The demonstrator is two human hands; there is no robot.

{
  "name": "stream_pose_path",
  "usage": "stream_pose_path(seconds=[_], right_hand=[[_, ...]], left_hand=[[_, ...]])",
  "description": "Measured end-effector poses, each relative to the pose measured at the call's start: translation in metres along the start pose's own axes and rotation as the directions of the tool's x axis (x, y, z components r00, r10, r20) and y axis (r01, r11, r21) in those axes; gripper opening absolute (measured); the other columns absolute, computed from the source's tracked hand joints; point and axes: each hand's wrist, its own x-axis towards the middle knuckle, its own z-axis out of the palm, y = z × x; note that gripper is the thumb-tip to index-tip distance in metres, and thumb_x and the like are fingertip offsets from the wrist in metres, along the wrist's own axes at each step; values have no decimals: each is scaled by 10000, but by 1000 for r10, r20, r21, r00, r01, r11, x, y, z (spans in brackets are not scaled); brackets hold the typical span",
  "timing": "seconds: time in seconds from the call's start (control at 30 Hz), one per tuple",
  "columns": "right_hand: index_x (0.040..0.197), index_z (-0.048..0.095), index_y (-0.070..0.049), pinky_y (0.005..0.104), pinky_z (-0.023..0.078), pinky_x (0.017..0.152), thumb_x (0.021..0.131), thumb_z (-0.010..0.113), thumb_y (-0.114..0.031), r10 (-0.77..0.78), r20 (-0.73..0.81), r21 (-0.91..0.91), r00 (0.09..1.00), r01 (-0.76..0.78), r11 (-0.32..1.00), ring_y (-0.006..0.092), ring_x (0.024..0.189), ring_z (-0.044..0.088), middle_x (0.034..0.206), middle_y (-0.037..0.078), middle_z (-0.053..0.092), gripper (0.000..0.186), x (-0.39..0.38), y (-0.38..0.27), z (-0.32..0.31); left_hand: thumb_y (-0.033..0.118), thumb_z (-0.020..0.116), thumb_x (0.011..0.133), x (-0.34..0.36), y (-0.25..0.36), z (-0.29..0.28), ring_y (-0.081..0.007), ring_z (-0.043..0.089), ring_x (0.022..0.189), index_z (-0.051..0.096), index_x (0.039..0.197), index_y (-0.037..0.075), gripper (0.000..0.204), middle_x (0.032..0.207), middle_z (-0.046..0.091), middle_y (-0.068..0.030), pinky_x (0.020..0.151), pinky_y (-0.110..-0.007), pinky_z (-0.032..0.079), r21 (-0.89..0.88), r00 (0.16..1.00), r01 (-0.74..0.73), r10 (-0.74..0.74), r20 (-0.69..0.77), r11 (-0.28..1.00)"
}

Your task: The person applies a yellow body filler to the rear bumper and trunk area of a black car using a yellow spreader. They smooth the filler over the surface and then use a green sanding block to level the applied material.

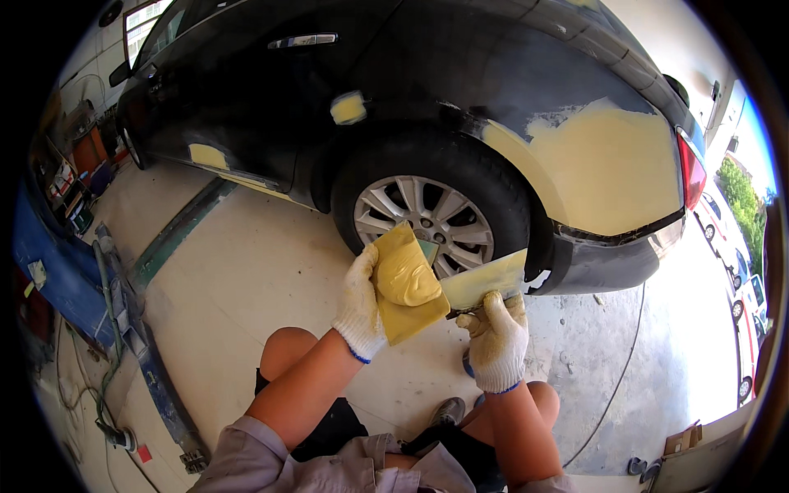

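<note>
My left hand (359,297), in a white knit glove, grips a flat board (404,322) coated in yellow. A thick mound of yellow body filler (408,281) lies on the board. Close by on the right, my gloved right hand (497,337) pinches a wide, flat filler spreader (486,281) smeared with pale yellow. The spreader's left edge comes near the board; whether they touch I cannot tell. Both hands are in front of the rear wheel (423,218) of a black car (246,90). Dried yellow filler (612,164) covers much of its rear quarter panel.
Smaller filler patches sit on the rear door (348,108) and the lower door edge (208,156). To the left are a blue panel (62,255), a long metal beam (164,386) and hoses (107,329). A thin cable (625,370) crosses the floor at right.
</note>
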Motion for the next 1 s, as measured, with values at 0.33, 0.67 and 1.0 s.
stream_pose_path(seconds=[0.33, 0.67, 1.0], right_hand=[[1324, 704, 37, 373, 657, 887, 1059, 634, -33, 84, -155, -357, 984, -136, 924, 254, 1069, 755, 1219, 115, 726, 283, 11, 44, -12], [1395, 617, 36, 413, 724, 728, 1075, 575, -108, 515, -238, -61, 824, -542, 838, 307, 958, 786, 1232, 160, 726, 354, 50, 64, -33], [1468, 601, -21, 383, 676, 872, 1129, 609, -218, 684, -209, 103, 699, -679, 726, 256, 1109, 734, 1323, 119, 700, 392, 88, 119, -46]], left_hand=[[466, 490, 1177, 22, 16, -21, -322, 748, 1160, 617, 1421, 114, 447, 1313, 718, -122, 1015, -545, 629, -8, 985, -91, 89, -146, 996], [454, 530, 1168, 52, 39, -84, -292, 759, 1077, 628, 1405, 100, 438, 1234, 736, -113, 950, -488, 653, 138, 946, -41, 83, -312, 990], [512, 608, 1119, 85, 65, -120, -234, 768, 1015, 686, 1383, 128, 472, 1171, 767, -76, 883, -404, 663, 344, 867, 32, 146, -477, 938]])
